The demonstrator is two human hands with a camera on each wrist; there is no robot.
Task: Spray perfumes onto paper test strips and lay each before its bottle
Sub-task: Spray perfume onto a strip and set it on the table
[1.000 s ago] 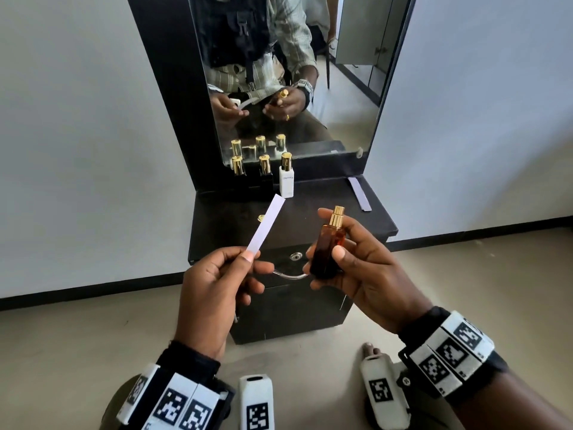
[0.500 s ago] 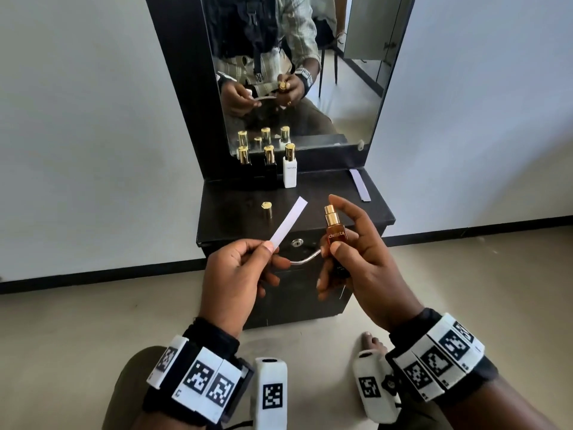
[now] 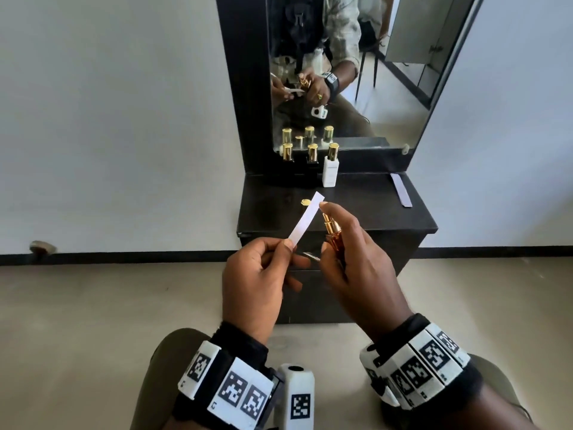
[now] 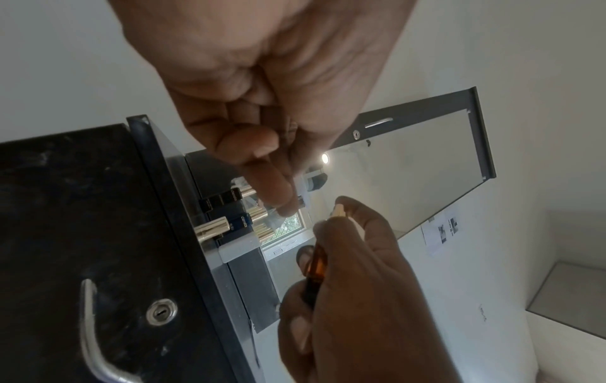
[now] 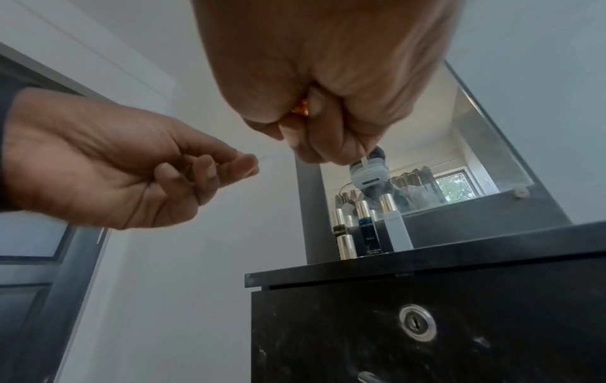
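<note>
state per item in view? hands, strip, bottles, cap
left hand: pinches test strip, tilted upward
right hand: grips amber bottle, uncapped, forefinger over nozzle
gold cap: loose on dresser top
three bottles at mirror: upright, capped
spare strip: flat on dresser

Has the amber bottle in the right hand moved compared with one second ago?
Yes. The amber bottle has gone left, closer to the paper strip. Its nozzle is now near the loose gold cap on the dresser top.

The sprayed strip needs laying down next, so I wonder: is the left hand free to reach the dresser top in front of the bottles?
Probably yes: the left hand pinches only the strip, and the dresser top there looks bare except a gold cap.
</note>
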